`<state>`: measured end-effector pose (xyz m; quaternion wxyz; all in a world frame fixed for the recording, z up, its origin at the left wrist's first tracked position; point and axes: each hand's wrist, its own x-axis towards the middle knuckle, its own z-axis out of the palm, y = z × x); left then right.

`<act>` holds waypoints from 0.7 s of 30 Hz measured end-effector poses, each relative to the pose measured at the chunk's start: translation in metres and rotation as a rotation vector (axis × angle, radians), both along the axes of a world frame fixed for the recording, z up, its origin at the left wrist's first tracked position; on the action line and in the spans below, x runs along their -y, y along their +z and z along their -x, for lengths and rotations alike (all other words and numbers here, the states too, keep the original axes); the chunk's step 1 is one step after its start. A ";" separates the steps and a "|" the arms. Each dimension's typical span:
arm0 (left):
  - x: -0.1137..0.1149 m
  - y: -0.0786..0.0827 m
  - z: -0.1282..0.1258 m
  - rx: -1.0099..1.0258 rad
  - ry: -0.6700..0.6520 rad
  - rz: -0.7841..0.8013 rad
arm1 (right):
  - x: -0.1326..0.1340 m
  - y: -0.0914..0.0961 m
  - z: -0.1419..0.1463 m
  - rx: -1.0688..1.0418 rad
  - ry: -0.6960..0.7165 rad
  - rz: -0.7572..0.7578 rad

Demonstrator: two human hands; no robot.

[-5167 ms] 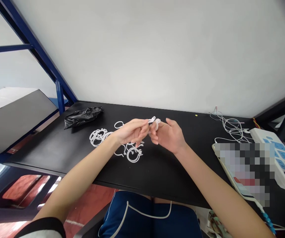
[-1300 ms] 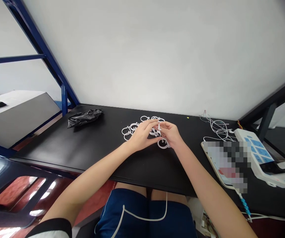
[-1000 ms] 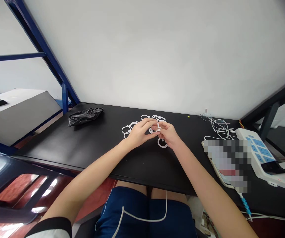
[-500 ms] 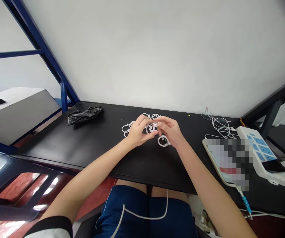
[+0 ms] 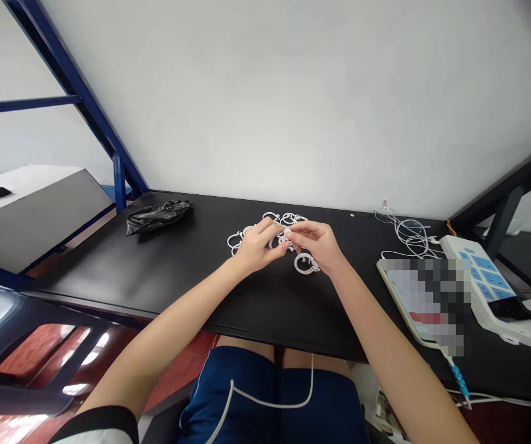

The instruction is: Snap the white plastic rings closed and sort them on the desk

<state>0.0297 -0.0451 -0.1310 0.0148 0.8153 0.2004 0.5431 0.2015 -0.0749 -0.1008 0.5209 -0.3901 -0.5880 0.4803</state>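
Observation:
My left hand (image 5: 256, 246) and my right hand (image 5: 317, 244) meet over the middle of the black desk. Between their fingertips is a white plastic ring with a small clip (image 5: 287, 233), which looks like a curtain ring. Both hands pinch it, the left from one side and the right from the other. Part of the ring is hidden by the fingers. Several more white rings lie around: a pair behind the hands (image 5: 289, 218), some left of my left hand (image 5: 234, 240), and one in front of my right hand (image 5: 304, 264).
A crumpled black plastic bag (image 5: 158, 217) rests at the desk's left. To the right are a phone (image 5: 404, 302), a white power strip (image 5: 482, 277) and tangled white cables (image 5: 411, 234). Blue metal framing (image 5: 84, 98) rises at left, and a white wall (image 5: 293, 111) stands behind the desk.
My right fingers have shifted slightly on the held ring, and its clip end now sits between both hands' fingertips. The other rings have stayed in place.

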 end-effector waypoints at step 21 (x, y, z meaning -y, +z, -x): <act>-0.012 -0.008 0.002 -0.091 0.097 -0.094 | -0.003 -0.002 -0.018 0.425 -0.224 -0.353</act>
